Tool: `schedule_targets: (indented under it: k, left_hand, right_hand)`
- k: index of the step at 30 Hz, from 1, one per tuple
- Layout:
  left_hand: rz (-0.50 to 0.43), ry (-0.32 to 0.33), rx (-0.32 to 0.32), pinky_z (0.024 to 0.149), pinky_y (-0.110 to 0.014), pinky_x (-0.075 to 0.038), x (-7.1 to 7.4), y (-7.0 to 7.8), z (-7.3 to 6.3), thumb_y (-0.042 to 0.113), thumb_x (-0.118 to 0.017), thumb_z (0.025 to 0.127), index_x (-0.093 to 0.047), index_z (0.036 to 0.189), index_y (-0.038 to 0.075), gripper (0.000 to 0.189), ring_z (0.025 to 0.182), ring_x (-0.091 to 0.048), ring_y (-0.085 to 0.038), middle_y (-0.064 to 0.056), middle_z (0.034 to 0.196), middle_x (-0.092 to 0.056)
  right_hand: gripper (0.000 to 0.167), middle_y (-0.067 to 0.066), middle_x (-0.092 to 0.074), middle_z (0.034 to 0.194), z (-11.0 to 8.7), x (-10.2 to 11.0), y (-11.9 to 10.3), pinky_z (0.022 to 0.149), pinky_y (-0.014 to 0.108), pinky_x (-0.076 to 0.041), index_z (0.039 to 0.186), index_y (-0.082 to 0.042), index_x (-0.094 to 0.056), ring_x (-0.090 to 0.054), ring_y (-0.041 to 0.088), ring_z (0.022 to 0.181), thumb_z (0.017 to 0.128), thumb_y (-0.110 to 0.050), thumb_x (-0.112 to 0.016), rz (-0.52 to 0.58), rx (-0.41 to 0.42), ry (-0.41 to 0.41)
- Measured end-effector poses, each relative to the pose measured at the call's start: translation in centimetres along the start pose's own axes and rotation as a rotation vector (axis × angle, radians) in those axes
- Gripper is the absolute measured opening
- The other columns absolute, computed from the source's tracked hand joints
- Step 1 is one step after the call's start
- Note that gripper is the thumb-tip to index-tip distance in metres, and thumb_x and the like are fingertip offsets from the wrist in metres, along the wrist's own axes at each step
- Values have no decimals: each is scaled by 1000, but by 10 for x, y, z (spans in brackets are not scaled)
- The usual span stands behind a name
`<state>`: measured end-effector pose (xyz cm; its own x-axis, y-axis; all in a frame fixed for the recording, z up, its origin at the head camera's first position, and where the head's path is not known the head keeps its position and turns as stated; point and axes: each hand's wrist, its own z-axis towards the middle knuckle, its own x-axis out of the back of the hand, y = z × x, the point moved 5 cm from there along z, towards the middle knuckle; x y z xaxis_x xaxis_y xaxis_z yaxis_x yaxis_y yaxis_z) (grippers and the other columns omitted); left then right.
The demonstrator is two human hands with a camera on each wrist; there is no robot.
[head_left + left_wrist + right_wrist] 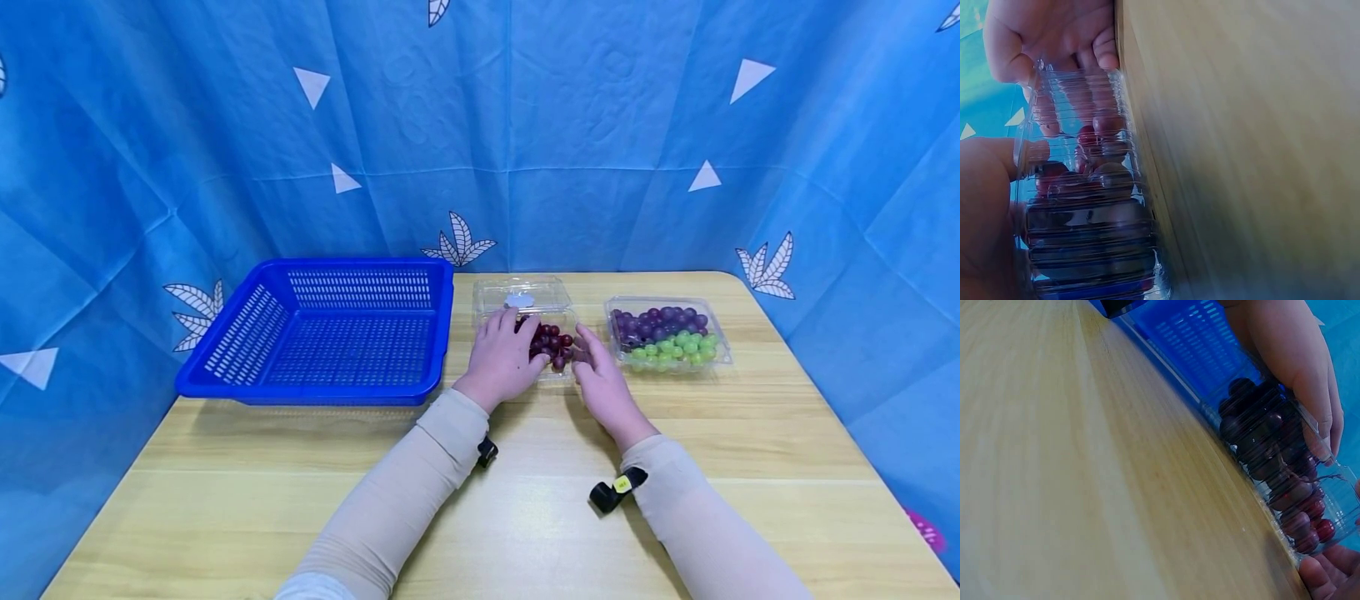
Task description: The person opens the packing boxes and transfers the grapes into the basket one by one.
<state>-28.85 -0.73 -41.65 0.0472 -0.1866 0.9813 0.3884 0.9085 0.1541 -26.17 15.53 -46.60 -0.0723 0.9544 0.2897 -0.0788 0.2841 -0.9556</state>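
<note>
An open clear plastic box (564, 317) holds dark red grapes (555, 340), its hinged lid (542, 293) tipped back behind it. My left hand (501, 357) reaches over the left part of the box, fingers and thumb curled down around grapes that it partly covers. In the right wrist view those fingers (1319, 437) dip inside the rim. At the box's right end is my right hand (602, 385), its fingertips spread against the end wall beside the grapes. The left wrist view shows the grapes (1088, 140) through the ribbed plastic, with the right hand (1060, 31) beyond.
A large blue plastic basket (337, 392) with slotted walls stands on the wooden table (540, 517) to the left. Right of the hands sits another clear box (726, 350) with purple grapes (656, 325) and green grapes (678, 350). A blue curtain (510, 125) hangs behind the table.
</note>
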Motion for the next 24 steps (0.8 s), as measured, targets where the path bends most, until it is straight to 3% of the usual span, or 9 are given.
schedule_targets:
  k: [24]
  left_hand:
    - [-42, -8, 17, 111, -54, -35, -7, -1, 6, 50, -59, 98, -40, 156, 21, 68, 140, -35, -38, -18, 155, -34]
  right_hand:
    - [64, 16, -32, 160, 1, 1, 3, 114, 54, -33, 163, -18, -20, -36, 37, 143, 103, -9, -42, -11, 6, -2]
